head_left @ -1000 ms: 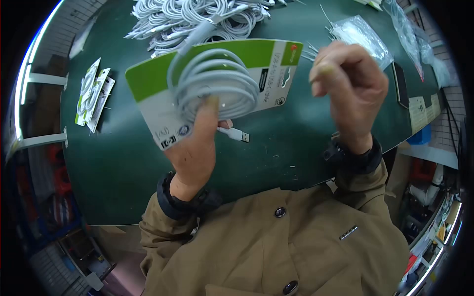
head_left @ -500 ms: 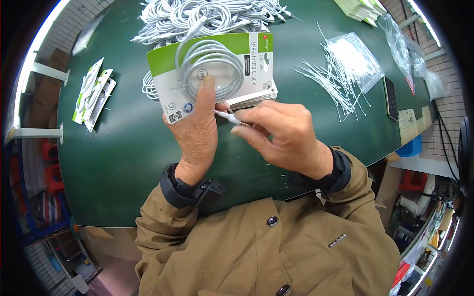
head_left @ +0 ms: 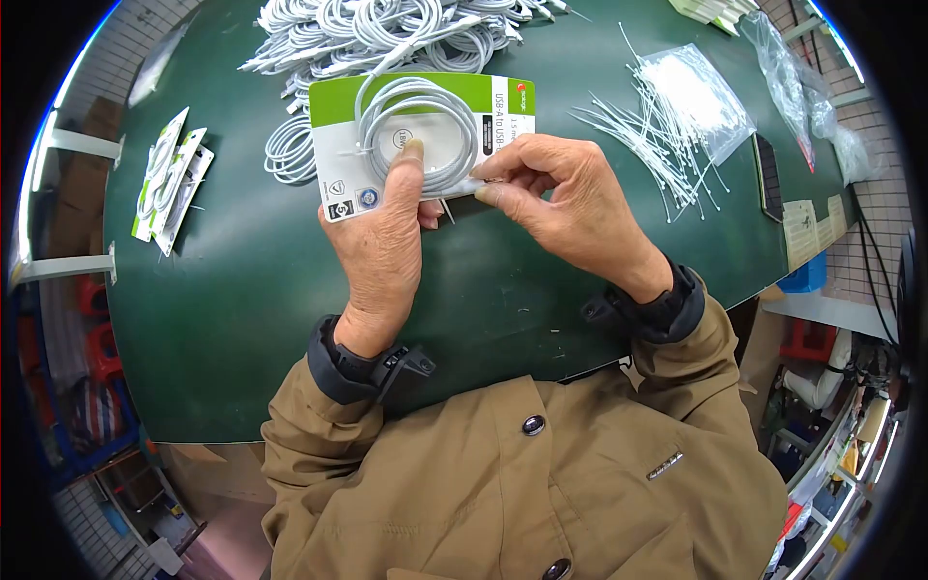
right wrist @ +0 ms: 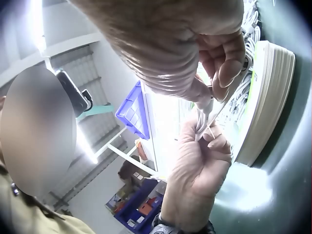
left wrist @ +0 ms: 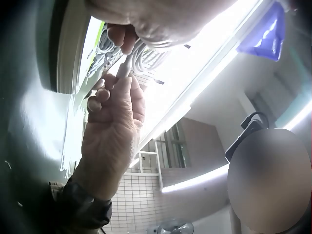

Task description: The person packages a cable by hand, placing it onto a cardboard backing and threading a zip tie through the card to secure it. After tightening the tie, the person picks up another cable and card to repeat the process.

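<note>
In the head view a coiled grey-white cable lies against a green-and-white printed card. My left hand grips card and coil together, its thumb across the lower part of the coil. My right hand pinches the cable's plug end between thumb and forefinger at the card's lower right edge. The left wrist view shows that pinched white plug close up, with a thick stack of cards beside it. The same stack appears at the right of the right wrist view.
A heap of coiled cables lies at the table's far side. White ties and a clear bag are at the right, beside a phone. Several carded cables lie at the left; more cards are at the far right.
My right hand came in from the right, took hold of the plug end below the card, then moved it up against the card's lower edge. The card and coil have turned more level.
</note>
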`<move>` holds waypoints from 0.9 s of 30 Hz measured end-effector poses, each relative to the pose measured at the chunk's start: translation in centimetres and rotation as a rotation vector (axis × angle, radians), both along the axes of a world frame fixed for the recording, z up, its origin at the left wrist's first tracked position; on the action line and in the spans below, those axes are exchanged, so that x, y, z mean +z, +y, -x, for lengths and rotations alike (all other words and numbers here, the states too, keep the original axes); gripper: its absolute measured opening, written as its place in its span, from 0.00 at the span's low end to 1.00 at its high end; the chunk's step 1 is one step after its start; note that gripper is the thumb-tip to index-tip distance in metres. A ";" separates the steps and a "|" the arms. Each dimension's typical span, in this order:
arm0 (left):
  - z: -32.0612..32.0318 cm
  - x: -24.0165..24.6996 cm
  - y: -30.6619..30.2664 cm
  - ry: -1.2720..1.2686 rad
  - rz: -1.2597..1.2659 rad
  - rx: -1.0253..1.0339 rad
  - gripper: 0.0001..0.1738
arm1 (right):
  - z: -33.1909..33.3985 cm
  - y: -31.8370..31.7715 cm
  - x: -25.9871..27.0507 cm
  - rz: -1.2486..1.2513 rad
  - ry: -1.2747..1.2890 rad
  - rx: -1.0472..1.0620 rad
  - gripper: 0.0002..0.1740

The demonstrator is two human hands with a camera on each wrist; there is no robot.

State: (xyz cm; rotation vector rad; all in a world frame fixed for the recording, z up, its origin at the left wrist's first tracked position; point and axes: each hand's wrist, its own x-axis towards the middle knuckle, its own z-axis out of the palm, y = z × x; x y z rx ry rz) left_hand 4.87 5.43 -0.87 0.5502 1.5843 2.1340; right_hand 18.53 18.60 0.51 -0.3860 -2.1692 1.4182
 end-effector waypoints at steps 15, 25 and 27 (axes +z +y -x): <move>-0.3 -0.5 0.1 -0.093 0.030 -0.060 0.12 | 0.3 1.0 -0.9 -0.435 0.104 -0.040 0.07; -0.8 -0.4 0.2 -0.085 0.130 -0.094 0.14 | 0.3 1.2 -1.0 -0.310 0.107 -0.072 0.08; -0.8 -0.5 0.2 -0.094 0.129 -0.112 0.15 | 0.3 1.2 -1.1 -0.373 0.092 -0.050 0.09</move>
